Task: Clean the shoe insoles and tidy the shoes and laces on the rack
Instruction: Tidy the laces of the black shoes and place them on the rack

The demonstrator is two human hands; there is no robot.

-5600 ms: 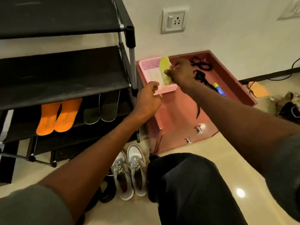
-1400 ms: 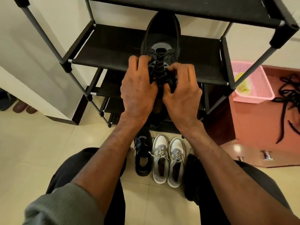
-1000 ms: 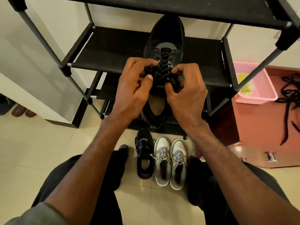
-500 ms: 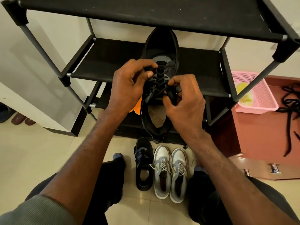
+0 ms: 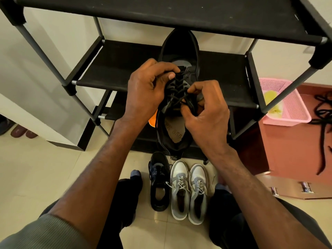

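A black lace-up shoe point(image 5: 179, 49) rests with its toe on the middle shelf of the black rack point(image 5: 116, 69), heel hanging toward me. My left hand point(image 5: 145, 92) grips the shoe's left side, thumb and fingers pinching the black laces point(image 5: 177, 88) near the top. My right hand point(image 5: 208, 112) pinches the laces lower down at the tongue. The brown inside of the shoe shows under my hands. An orange insole point(image 5: 152, 121) peeks out on the shelf below.
On the floor by my knees stand a second black shoe point(image 5: 159, 182) and a grey-white pair point(image 5: 188, 189). To the right, a pink basket point(image 5: 289, 103) and loose black laces point(image 5: 323, 126) lie on a red-brown drawer point(image 5: 291, 150). The rack's top shelf point(image 5: 161, 11) overhangs.
My view has moved from the pink basket to the rack, where both hands now hold the black shoe. In the last second the fingers shifted along the laces, the left thumb moving up.
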